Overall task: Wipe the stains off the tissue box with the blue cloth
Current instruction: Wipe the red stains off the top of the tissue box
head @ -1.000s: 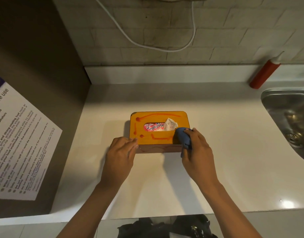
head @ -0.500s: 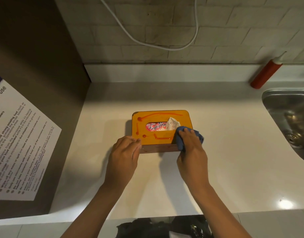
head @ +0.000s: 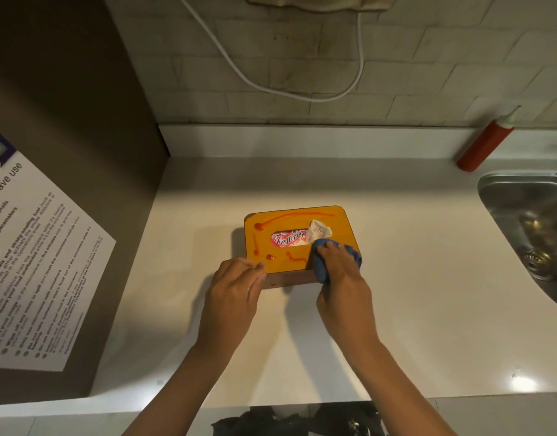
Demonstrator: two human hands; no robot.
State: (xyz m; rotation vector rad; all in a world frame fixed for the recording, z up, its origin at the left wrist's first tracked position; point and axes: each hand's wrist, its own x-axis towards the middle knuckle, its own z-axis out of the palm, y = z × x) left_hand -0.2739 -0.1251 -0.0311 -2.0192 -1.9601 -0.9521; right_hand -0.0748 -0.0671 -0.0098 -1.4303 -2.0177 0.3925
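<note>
Looking down from the head camera: orange-topped rectangular tissue box with brown sides point(head: 297, 247) sitting flat on the white table point(head: 412, 294), roughly mid-table, well apart from the steel sink point(head: 529, 221) at the right. Right hand point(head: 341, 278) gripping the bunched blue cloth point(head: 321, 262), pressing it onto the near right corner of the box lid, just beside the white tissue point(head: 319, 229) poking out of the oval slot. Left hand point(head: 236, 287) at the near left corner of the box, fingers relaxed and fairly straight, resting against the edge and steadying it, curled round nothing.

Red stains point(head: 296, 215) plainly left on the lid: a long arc along the far edge, a blob at the far left corner, a streak down the left side, a dot and short dash near the front edge. Right-hand portion of the lid looking cleaner. Wiping judged as barely under way, most of it left to do.

Risks from here, as a guess: smearing the wet red lines wider instead of lifting them, caused by dragging an already soiled patch of cloth across; snagging or staining the exposed tissue, caused by sweeping too close to the slot; shoving the box across the smooth table, caused by hard strokes with only a light left-hand brace. Red squeeze bottle point(head: 485, 143) leaning at the back wall, well apart.
</note>
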